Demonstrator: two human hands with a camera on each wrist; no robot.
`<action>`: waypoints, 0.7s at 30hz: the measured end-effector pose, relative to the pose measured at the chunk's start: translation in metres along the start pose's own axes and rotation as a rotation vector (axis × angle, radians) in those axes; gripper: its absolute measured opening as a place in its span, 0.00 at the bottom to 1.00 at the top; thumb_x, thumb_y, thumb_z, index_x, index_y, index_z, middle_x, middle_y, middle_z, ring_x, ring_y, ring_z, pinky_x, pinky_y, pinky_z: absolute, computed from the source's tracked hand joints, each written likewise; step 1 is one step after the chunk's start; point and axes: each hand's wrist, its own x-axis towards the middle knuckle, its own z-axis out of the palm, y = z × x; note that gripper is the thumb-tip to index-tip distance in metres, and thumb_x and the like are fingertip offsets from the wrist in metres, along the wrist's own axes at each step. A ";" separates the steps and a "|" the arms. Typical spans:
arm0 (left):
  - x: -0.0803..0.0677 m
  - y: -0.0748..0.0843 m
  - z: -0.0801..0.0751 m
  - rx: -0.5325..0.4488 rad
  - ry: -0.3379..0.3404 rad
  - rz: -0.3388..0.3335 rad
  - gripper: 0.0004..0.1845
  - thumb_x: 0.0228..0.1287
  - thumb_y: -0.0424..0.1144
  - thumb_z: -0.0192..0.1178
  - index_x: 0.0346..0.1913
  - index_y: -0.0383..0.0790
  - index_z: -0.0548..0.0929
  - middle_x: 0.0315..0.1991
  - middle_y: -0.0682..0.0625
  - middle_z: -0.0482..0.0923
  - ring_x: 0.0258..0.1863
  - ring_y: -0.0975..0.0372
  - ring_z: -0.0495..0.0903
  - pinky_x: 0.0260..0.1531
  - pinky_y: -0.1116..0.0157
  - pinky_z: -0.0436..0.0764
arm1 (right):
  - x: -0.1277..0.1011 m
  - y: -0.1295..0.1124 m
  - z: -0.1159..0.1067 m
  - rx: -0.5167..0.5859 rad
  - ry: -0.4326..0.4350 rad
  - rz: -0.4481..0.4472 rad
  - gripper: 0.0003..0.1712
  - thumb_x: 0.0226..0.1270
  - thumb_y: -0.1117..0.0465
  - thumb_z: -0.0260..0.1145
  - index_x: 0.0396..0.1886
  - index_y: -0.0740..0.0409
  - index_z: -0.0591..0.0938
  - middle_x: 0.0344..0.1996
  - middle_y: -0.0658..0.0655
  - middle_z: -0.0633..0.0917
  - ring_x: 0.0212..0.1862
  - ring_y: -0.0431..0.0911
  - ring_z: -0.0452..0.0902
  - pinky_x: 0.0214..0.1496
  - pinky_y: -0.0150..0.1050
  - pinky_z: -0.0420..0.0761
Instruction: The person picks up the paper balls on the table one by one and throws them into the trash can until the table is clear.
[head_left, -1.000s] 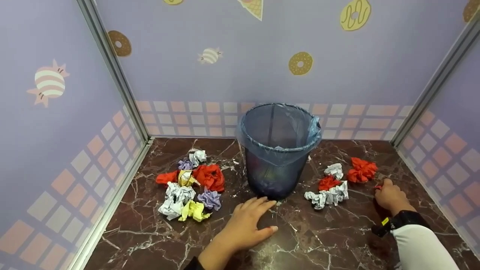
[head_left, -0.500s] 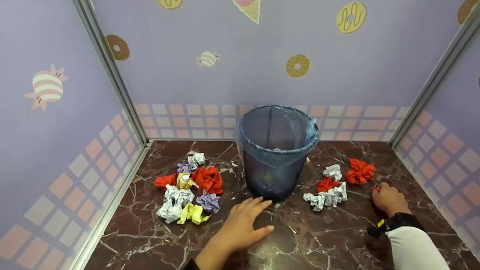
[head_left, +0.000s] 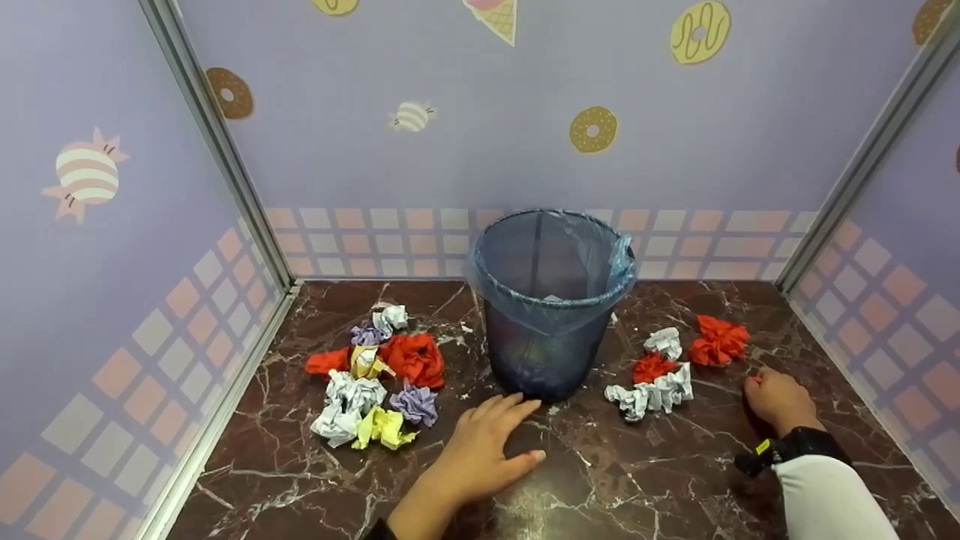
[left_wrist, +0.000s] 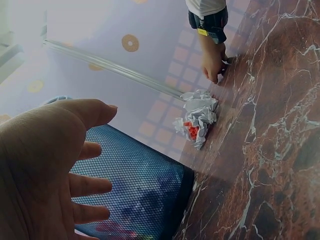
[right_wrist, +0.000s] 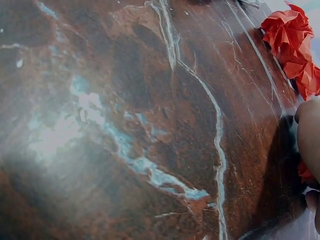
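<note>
In the head view my left hand point(head_left: 484, 450) lies low in front of the mesh wastebasket point(head_left: 547, 352), fingers spread and thumb out to the side. The left wrist view shows its straight fingers before the mesh; whether they touch it I cannot tell. At the right, my right hand point(head_left: 781, 401) is on the marbled tabletop, its fingers curled round a red crumpled paper point(right_wrist: 303, 171) that is mostly hidden. Just beyond that hand sits a larger red crumpled paper point(head_left: 720, 340). White crumpled papers point(head_left: 651, 396) and a small red paper ball point(head_left: 652, 367) lie nearer the wastebasket.
A bluish plastic liner point(head_left: 555, 304) hangs over the wastebasket's rim. Left of it lies a heap of crumpled papers in red point(head_left: 414, 360), white point(head_left: 337, 424), purple point(head_left: 415, 403) and yellow point(head_left: 382, 427). Patterned panels point(head_left: 450, 165) enclose the marbled tabletop point(head_left: 600, 480) at the back and sides.
The head view has shifted slightly. Both hands stay almost where they were, the right one still gripping the red crumpled paper; the heaps and the wastebasket stand as before.
</note>
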 end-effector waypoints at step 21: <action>0.001 -0.004 -0.001 0.002 0.004 -0.021 0.42 0.66 0.66 0.59 0.81 0.65 0.59 0.81 0.46 0.59 0.78 0.43 0.62 0.71 0.33 0.63 | -0.021 -0.003 0.007 0.105 0.069 -0.045 0.26 0.81 0.45 0.43 0.52 0.63 0.75 0.51 0.73 0.78 0.48 0.70 0.75 0.40 0.58 0.74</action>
